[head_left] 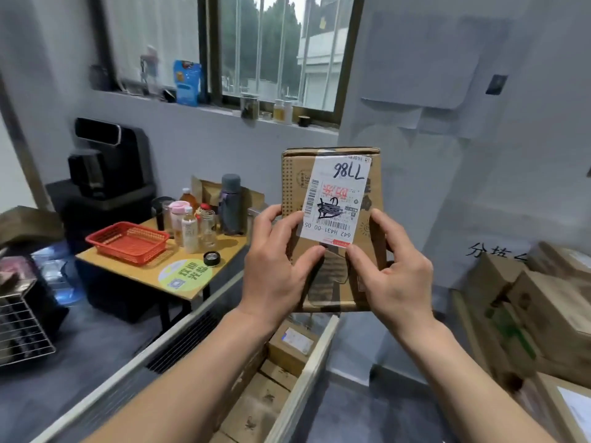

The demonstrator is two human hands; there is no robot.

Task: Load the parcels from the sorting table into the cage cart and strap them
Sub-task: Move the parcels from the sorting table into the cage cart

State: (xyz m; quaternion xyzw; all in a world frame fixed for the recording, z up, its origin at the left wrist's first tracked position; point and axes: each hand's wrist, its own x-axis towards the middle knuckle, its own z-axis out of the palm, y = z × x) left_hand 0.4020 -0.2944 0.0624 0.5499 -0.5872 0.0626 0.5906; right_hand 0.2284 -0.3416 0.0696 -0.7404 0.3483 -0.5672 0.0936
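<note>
Holding one cardboard parcel [334, 282] upright in the air at chest level with both hands, its front face turned to me. Left hand [275, 263] grips the left edge, fingers curled round the side, thumb pressed flat on the front just under the white shipping label [335, 199]. Right hand [393, 270] grips the right edge the same way, thumb on the front by the label's lower corner, forefinger up along the side; the other fingers are hidden behind the box. The label sits upside down (handwritten digits at the top, a black scribble over the middle, barcodes down the left and bottom). The parcel touches nothing but my hands. Directly below it is the cart [307, 378], a pale rail on its right side and a grey rail on its left, with several brown boxes [291, 343] already lying inside. At my right, more cardboard parcels [543, 302] are stacked against the wall. At left, a small wooden table [144, 270] carries a red basket [128, 241], bottles [188, 225] and a grey flask [231, 203]. A black machine [108, 158] stands behind it, and a wire rack [22, 327] at the far left edge.
</note>
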